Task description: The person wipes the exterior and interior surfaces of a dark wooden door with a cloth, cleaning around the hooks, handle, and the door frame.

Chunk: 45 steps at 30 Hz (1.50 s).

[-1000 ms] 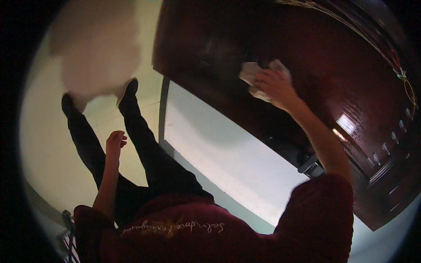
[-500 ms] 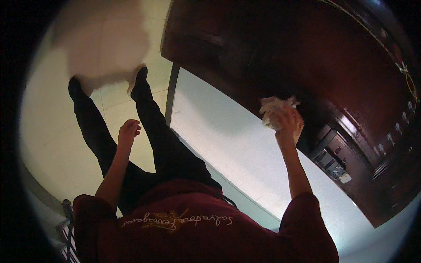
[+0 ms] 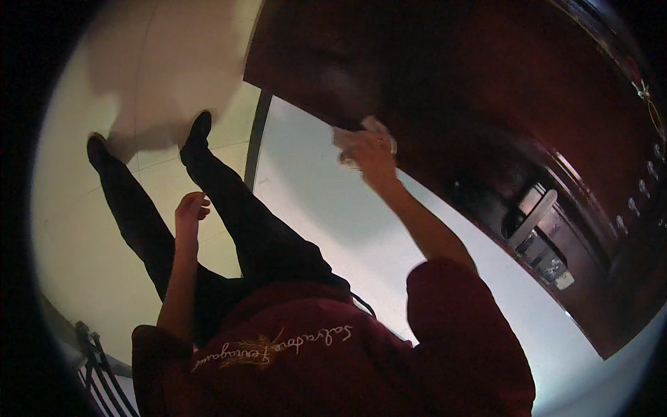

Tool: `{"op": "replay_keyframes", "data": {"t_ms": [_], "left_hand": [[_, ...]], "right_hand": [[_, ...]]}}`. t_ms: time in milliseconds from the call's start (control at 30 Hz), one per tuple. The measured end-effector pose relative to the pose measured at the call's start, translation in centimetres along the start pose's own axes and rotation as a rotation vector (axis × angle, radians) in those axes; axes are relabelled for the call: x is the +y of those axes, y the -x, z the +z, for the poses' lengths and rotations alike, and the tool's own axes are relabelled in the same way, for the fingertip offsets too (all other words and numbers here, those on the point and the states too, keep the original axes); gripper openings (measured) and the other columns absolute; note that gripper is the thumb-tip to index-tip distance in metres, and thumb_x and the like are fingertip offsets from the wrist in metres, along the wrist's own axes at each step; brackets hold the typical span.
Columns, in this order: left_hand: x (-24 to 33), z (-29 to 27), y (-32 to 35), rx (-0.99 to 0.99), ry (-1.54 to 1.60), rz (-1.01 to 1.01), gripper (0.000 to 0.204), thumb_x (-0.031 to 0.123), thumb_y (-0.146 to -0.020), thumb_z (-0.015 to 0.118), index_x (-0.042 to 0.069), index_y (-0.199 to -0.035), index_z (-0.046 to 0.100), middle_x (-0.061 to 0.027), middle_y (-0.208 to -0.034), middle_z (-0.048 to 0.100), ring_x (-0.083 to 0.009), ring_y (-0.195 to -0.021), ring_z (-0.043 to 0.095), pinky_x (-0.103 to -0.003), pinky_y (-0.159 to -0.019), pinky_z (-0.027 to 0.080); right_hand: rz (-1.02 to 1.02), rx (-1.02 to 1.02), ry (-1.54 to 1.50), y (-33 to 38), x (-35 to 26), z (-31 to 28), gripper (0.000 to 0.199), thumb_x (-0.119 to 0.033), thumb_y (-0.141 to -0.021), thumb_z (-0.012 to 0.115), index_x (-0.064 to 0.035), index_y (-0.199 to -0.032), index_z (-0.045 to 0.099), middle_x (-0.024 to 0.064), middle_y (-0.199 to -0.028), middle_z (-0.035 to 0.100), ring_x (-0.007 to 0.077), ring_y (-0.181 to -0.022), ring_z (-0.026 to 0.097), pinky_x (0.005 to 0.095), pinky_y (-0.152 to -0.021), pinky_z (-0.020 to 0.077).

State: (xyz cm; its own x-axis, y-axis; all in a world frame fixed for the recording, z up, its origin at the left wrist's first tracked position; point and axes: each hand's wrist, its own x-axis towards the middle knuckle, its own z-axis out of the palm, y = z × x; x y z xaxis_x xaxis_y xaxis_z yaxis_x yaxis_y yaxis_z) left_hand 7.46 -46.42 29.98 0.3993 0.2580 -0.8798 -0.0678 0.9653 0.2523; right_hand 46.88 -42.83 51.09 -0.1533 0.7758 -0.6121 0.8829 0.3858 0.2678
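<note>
My right hand (image 3: 368, 154) is closed on a crumpled whitish cloth (image 3: 379, 127), which bunches out around the fingers. Hand and cloth are at the edge of a glossy dark red-brown door (image 3: 445, 90), near its far left part; the hand's outline is a little blurred. Away from the door, my left hand (image 3: 192, 207) hangs low in front of my legs. Its fingers are loosely curled and a little apart, with nothing visible in them. Farther right on the door are a pale lever handle (image 3: 540, 217) and a metal lock part (image 3: 552, 267).
A white surface (image 3: 313, 194) lies between the door edge and my legs, with a dark strip (image 3: 257, 139) along its left side. Light floor tiles (image 3: 62, 229) extend at the left. Dark bars (image 3: 97, 361) stand at the lower left. A thin yellowish cord (image 3: 649, 111) hangs at the far right.
My right hand has moved left along the door edge with the cloth, away from the handle. The handle now shows more clearly. My left hand stays low, and the whole view has shifted slightly.
</note>
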Motion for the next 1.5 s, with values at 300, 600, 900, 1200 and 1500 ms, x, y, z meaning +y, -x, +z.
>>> {"op": "replay_keyframes", "data": {"t_ms": [300,600,900,1200,1500], "left_hand": [[0.0,-0.3,1.1,-0.127,-0.057,0.02,0.018,0.02,-0.091,0.053,0.005,-0.098,0.061,-0.0033,-0.079,0.061,-0.01,-0.069,0.057,-0.023,-0.066,0.047],[-4.6,-0.9,-3.6,-0.158,0.082,-0.029,0.019,0.022,-0.09,0.057,0.006,-0.099,0.06,-0.0028,-0.083,0.061,-0.0112,-0.077,0.059,-0.025,-0.066,0.049],[1.3,-0.5,-5.9,-0.068,0.229,0.15,0.032,0.034,-0.09,0.057,0.006,-0.107,0.06,-0.0055,-0.093,0.062,-0.0124,-0.082,0.058,-0.029,-0.077,0.047],[5.8,-1.3,-7.2,-0.149,0.289,0.259,0.035,0.036,-0.09,0.055,0.006,-0.108,0.061,-0.0037,-0.094,0.061,-0.0132,-0.082,0.054,-0.028,-0.079,0.042],[6.2,-2.0,-7.7,-0.125,0.44,0.167,0.037,0.039,-0.09,0.055,0.007,-0.107,0.059,-0.0028,-0.097,0.059,-0.0138,-0.087,0.053,-0.029,-0.083,0.042]], "right_hand": [[0.274,-0.094,0.192,7.6,1.9,-12.9,0.039,-0.007,-0.067,0.065,-0.0092,-0.106,0.059,0.0045,-0.123,0.048,0.0263,-0.124,0.037,0.0481,-0.103,0.0225],[0.146,-0.021,0.129,-13.6,0.7,2.4,0.043,-0.015,-0.067,0.069,-0.0093,-0.109,0.058,0.0058,-0.121,0.047,0.0304,-0.123,0.036,0.0538,-0.101,0.0219],[0.198,-0.106,0.067,-9.1,-0.1,-4.1,0.018,-0.022,-0.07,0.066,-0.015,-0.087,0.068,0.0038,-0.093,0.061,0.0297,-0.106,0.048,0.0495,-0.08,0.0405],[0.714,0.278,0.588,14.1,4.4,-27.5,0.036,-0.012,-0.072,0.064,-0.0102,-0.107,0.058,0.0108,-0.12,0.051,0.0323,-0.116,0.043,0.0431,-0.092,0.0336],[0.712,0.457,0.542,13.4,0.8,-20.8,0.042,-0.011,-0.071,0.066,-0.0125,-0.112,0.059,0.0096,-0.121,0.049,0.0323,-0.119,0.04,0.0468,-0.097,0.0295]]}}
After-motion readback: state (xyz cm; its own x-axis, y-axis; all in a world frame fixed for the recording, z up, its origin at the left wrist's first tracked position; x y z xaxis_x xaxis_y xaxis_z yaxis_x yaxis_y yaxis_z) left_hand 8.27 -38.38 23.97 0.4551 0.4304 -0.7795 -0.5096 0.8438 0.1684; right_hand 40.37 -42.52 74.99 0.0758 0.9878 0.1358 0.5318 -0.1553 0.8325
